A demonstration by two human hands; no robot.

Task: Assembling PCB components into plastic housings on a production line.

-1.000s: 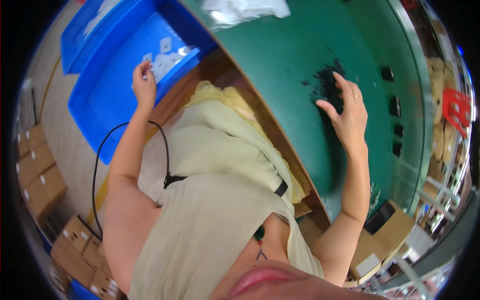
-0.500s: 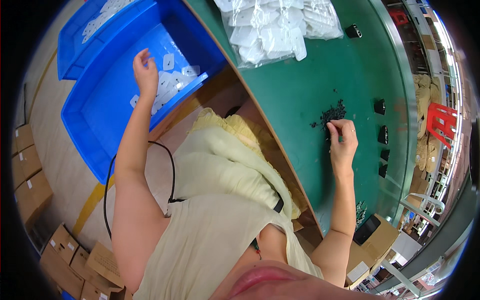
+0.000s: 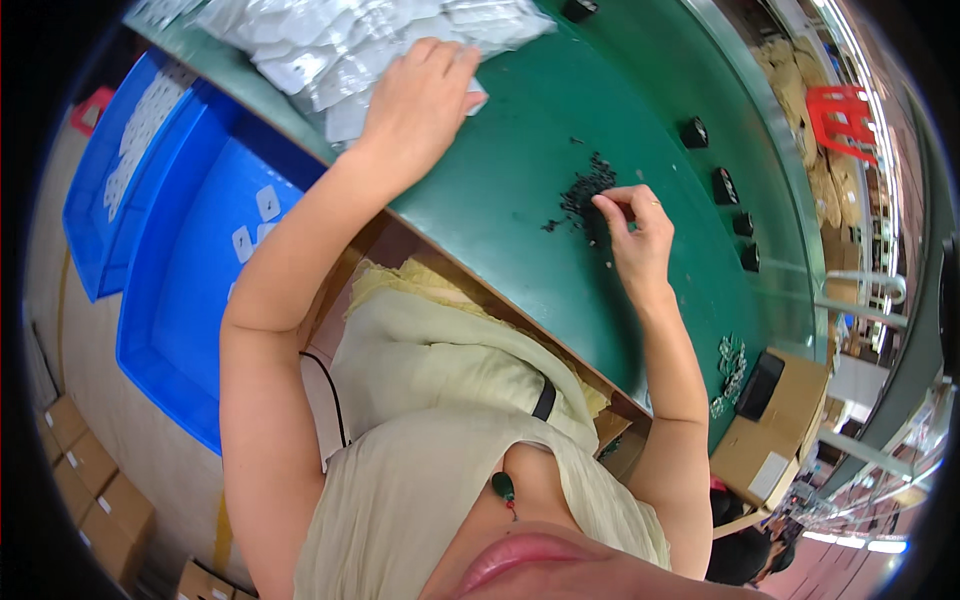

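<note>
Right hand [image 3: 643, 232], fingers together, beside black bits [image 3: 583, 190] inside the desk's [image 3: 520, 240] near edge (probably light, stiff: pinch ends); left hand [image 3: 418, 112]: grip, I cannot tell.

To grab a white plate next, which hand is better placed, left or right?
Probably the left hand: it is at the edge of the bag, close to a white plate. The right hand is farther off, its fingers pinched together by the black parts.

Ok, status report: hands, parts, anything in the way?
Left fingers at the bagged white plates. Right fingers pinched at the black bits; any piece held is hidden. Left hand hides some plates.
</note>
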